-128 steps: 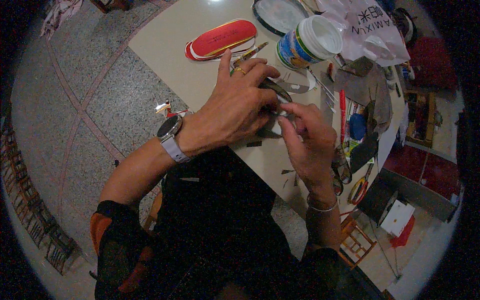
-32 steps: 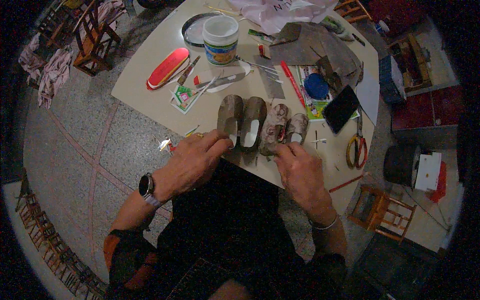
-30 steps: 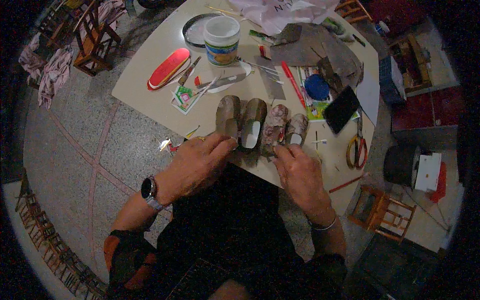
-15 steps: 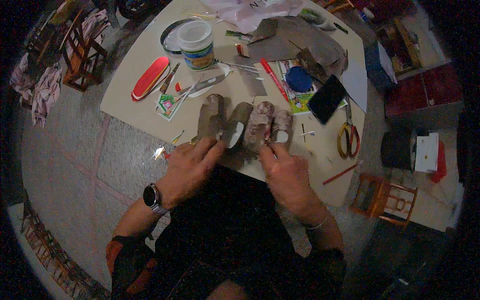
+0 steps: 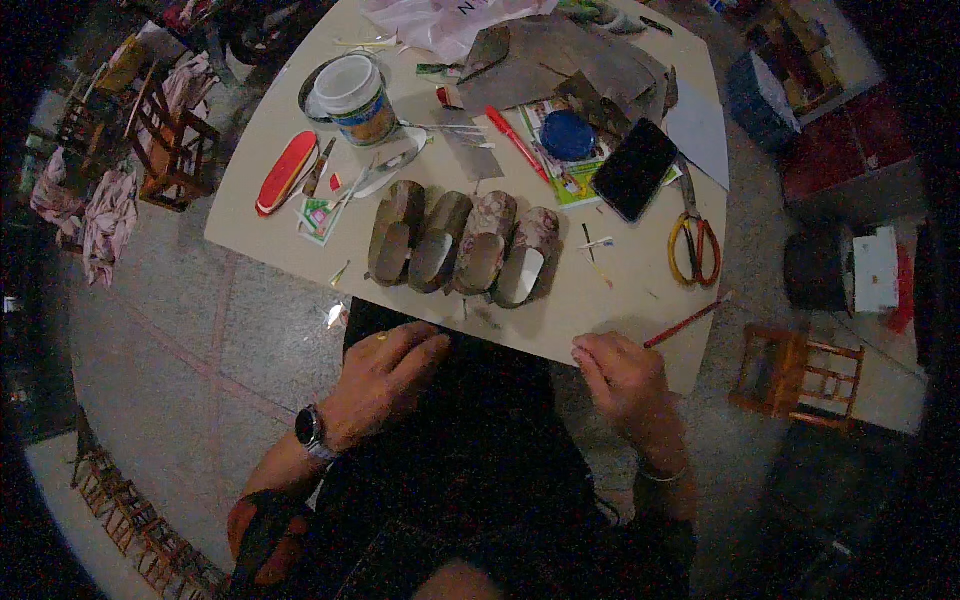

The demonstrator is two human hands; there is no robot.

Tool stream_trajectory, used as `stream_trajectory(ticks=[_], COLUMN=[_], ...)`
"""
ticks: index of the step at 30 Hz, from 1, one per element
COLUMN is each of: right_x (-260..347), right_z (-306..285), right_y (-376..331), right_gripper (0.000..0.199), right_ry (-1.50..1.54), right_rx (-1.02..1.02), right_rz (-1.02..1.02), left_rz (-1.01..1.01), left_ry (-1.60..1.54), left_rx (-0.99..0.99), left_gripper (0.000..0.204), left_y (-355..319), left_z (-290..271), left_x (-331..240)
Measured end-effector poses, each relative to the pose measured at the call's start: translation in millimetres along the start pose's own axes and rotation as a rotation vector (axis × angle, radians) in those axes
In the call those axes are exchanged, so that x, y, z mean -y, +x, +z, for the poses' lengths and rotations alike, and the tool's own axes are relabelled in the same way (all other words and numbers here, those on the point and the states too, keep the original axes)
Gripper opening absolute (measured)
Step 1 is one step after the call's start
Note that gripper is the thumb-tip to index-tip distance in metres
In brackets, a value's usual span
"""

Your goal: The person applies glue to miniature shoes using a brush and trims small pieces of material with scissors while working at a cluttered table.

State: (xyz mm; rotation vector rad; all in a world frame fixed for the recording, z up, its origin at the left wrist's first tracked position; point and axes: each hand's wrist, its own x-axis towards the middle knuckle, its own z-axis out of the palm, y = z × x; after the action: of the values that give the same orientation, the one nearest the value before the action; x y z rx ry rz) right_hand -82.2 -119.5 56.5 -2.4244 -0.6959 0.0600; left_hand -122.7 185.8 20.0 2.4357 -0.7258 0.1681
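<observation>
Four small slippers stand side by side near the table's front edge, toes pointing away from me. The left two are plain brown, one brown slipper (image 5: 397, 222) beside another brown slipper (image 5: 441, 232). To their right are a flowered slipper (image 5: 487, 235) and a second flowered slipper (image 5: 533, 245) with a white insole showing. Just off the table edge below them, my left hand (image 5: 392, 375) hangs with loosely bent fingers and nothing visible in it. My right hand (image 5: 627, 378), at the edge farther right, is loosely curled, apparently holding nothing.
Behind the slippers lie a red sole (image 5: 287, 172), a plastic tub (image 5: 352, 100), a red marker (image 5: 517, 142), a blue lid (image 5: 567, 135) and a phone (image 5: 635, 170). Scissors (image 5: 694, 240) and a red pencil (image 5: 688, 322) lie at the right. Brown fabric (image 5: 560, 65) covers the back.
Both hands have let go of the slippers and drawn back toward me, the right one also moving right. The slippers now stand together in a row, fully visible.
</observation>
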Motion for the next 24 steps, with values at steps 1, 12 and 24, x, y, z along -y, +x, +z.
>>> stream_trajectory(ticks=[1,12,24], right_x=[-5,-42,-46], right_z=[4,48,49], right_y=[-5,-28,-28], right_gripper=[0.011,0.010,0.011], right_ry=[0.049,0.106,0.150], right_rx=[0.006,0.006,0.041], right_rz=[0.005,-0.088,-0.091], left_rz=[-0.024,-0.098,-0.125], left_ry=[-0.008,0.164,0.122], left_rx=[0.051,0.063,0.008], left_gripper=[0.047,0.056,0.047], left_y=[8,72,63], left_z=[2,25,42], left_x=[-6,-25,-27])
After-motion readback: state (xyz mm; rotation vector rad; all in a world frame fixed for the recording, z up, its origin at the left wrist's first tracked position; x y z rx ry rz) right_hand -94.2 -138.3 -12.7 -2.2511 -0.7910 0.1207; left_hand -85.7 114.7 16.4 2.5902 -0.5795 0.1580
